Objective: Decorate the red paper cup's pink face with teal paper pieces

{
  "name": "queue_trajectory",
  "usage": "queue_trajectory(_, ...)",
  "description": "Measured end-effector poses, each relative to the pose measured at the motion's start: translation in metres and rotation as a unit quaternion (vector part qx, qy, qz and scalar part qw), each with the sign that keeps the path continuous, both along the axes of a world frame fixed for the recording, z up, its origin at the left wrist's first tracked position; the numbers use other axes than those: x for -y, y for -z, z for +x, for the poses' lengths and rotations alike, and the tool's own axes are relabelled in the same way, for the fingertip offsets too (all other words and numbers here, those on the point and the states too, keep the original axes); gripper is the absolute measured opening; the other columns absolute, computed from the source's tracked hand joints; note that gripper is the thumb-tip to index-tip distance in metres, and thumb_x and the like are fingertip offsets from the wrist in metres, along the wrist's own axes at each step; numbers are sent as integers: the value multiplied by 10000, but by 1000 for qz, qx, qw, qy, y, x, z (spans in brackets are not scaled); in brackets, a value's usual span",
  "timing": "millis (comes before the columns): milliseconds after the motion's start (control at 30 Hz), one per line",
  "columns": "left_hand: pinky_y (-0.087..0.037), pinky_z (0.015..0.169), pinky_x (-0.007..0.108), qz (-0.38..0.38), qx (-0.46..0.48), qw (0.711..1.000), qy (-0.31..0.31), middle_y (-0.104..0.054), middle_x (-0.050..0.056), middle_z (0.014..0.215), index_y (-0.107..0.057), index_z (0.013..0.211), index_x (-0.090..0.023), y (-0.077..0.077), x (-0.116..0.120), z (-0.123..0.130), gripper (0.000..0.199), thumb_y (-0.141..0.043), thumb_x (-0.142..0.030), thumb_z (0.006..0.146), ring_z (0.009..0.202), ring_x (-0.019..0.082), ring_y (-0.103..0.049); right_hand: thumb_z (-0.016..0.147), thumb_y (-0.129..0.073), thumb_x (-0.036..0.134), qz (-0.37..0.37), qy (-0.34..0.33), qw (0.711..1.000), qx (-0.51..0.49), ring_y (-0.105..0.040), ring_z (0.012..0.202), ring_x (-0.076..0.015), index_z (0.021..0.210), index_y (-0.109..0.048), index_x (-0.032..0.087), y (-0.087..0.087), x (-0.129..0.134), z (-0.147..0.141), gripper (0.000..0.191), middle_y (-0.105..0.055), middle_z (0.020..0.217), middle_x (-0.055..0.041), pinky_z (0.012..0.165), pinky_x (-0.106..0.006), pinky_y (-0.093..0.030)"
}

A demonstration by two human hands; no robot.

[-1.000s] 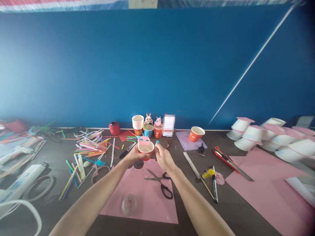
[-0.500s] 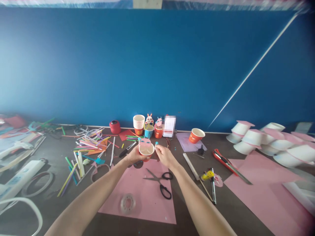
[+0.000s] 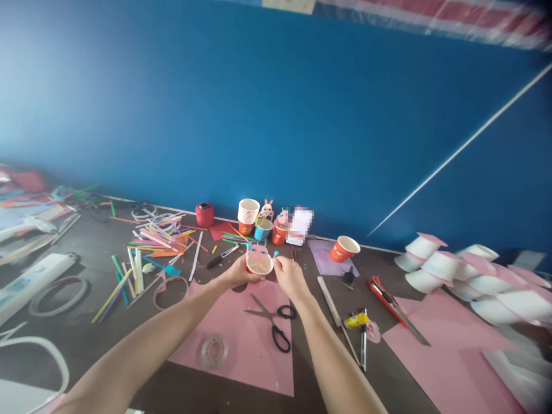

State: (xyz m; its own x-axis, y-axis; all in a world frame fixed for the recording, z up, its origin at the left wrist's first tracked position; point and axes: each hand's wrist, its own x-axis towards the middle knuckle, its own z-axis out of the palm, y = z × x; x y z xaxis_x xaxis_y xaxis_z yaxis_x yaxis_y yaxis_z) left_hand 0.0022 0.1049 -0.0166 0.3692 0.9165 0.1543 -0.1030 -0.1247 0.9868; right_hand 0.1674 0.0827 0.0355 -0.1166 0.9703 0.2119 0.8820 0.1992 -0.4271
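My left hand (image 3: 238, 272) is wrapped round a paper cup (image 3: 260, 264) with a pink paper face at its rim, its open top tilted toward me. Just right of the cup, my right hand (image 3: 290, 272) is closed in a pinch on a small blue piece (image 3: 276, 253). Below both hands, black-handled scissors (image 3: 271, 319) lie partly open on a pink sheet (image 3: 241, 362), with a roll of clear tape (image 3: 214, 350) at their left. Behind the cup stand a blue cup (image 3: 263, 230) with a rabbit figure and a red cup (image 3: 280, 233) with a pink figure.
Stacked cups (image 3: 248, 215) and a red round container (image 3: 204, 214) stand near the wall. Coloured strips (image 3: 159, 236) spread at left beside a power strip (image 3: 37, 284). At right are a red cup (image 3: 345, 249), a utility knife (image 3: 399, 310) and several white cup shapes (image 3: 466, 270).
The view has tilted and shifted, so the table things appear displaced. My left hand still holds the cup, and my right hand stays beside it with the small blue piece.
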Motion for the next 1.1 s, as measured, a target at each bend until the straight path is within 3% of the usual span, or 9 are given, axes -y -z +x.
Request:
queue_trajectory(300,-430,825,363,8,-4,1000,-21,-619,138,988,-519,1043,-103,10,-1,-2,666,-798,-251,456,923,249,-573,857,-389,283,-3,21,999,28,-551,579,-132,650,-584,165,1,3,-8,307,-628,647,-64,513,-225,-250)
queue_trajectory(567,-433,834,385,-34,55,997,52,-623,133,998,-527,1059,-121,3,1,-6,645,-790,-239,482,934,249,-579,815,-446,313,-4,44,999,12,-571,595,-132,669,-614,177,-2,6,-16,261,-649,664,-47,522,-203,-299)
queue_trajectory(800,-430,830,353,-61,119,986,104,-570,140,1095,-444,1173,-163,-6,6,-20,751,-780,-280,511,993,253,-551,775,-472,284,-4,74,997,10,-568,567,-145,643,-622,171,-2,10,-24,230,-646,636,-65,512,-218,-297)
queue_trajectory(900,-434,806,330,-45,114,991,54,-554,134,1112,-455,1175,-166,-20,2,-26,702,-741,-351,560,975,240,-553,782,-474,302,2,78,997,16,-580,591,-157,658,-625,172,-1,12,-26,235,-648,641,-69,516,-222,-295)
queue_trajectory(1000,-423,777,296,30,-14,999,-39,-584,100,1027,-534,1094,-153,-40,-5,-29,577,-725,-322,576,932,216,-553,794,-470,328,7,84,996,16,-594,609,-163,675,-628,172,0,12,-26,252,-657,662,-72,531,-225,-302)
queue_trajectory(1100,-413,736,267,98,-137,983,-77,-615,58,904,-612,942,-148,-57,-9,-28,389,-698,-294,592,872,198,-552,788,-481,332,-2,90,996,5,-603,622,-165,675,-633,174,0,12,-27,245,-663,679,-71,540,-228,-307)
